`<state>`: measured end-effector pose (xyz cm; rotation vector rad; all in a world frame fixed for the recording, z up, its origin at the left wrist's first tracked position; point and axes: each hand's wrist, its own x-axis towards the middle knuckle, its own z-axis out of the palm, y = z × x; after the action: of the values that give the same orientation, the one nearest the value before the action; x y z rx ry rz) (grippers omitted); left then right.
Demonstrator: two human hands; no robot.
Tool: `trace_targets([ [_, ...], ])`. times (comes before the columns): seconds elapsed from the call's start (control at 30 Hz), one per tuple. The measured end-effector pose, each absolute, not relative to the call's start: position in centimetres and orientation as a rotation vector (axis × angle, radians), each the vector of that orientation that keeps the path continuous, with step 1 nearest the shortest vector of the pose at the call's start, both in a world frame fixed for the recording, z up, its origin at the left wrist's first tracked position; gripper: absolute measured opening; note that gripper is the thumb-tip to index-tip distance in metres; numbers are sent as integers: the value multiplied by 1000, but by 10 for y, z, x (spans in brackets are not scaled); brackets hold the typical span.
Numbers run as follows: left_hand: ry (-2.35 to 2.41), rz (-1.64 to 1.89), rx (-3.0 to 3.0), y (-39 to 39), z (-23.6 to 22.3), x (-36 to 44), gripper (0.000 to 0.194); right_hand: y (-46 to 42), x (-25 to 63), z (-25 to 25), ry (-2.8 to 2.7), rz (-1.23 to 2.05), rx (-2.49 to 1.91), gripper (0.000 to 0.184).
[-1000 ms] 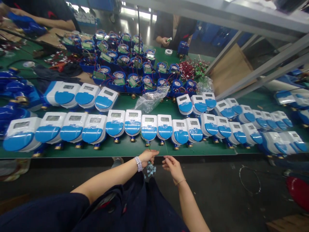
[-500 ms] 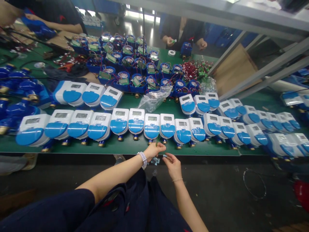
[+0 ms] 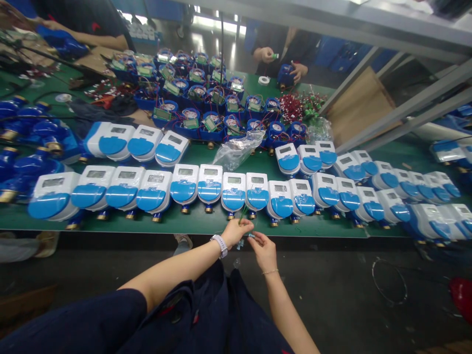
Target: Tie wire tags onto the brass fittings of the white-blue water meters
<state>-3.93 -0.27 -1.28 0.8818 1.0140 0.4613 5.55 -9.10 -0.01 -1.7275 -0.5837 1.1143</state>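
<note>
My left hand [image 3: 236,232], with a watch on its wrist, is closed on a bunch of thin green wires [image 3: 242,214] that stick up past its fingers. Small light-blue tags [image 3: 240,244] hang just below that hand. My right hand [image 3: 264,250] pinches one more small light-blue tag [image 3: 251,235] between thumb and fingertips, close beside the left fingers. Both hands are at the front edge of the green bench [image 3: 199,225]. Just beyond them stand white-and-blue water meters [image 3: 233,191] with small display windows and brass ends.
Open blue meter bodies [image 3: 212,123] with circuit boards fill the bench's middle. A clear plastic bag [image 3: 239,150] lies before them. Red wires [image 3: 291,108] and green wires [image 3: 313,104] are heaped behind. Across the bench, a co-worker's hands [image 3: 267,54] hold parts. A metal shelf frame [image 3: 398,105] rises right.
My right hand's tag has come closer to my left fingers. Fewer of the hanging tags show below my left hand. The co-worker opposite now touches the blue meter body.
</note>
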Motion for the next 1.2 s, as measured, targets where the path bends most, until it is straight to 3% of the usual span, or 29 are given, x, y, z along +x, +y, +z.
trace_targets([
  [1.2, 1001, 460, 829, -7, -17, -38, 33, -90, 56, -2, -596, 1121, -1748, 34],
])
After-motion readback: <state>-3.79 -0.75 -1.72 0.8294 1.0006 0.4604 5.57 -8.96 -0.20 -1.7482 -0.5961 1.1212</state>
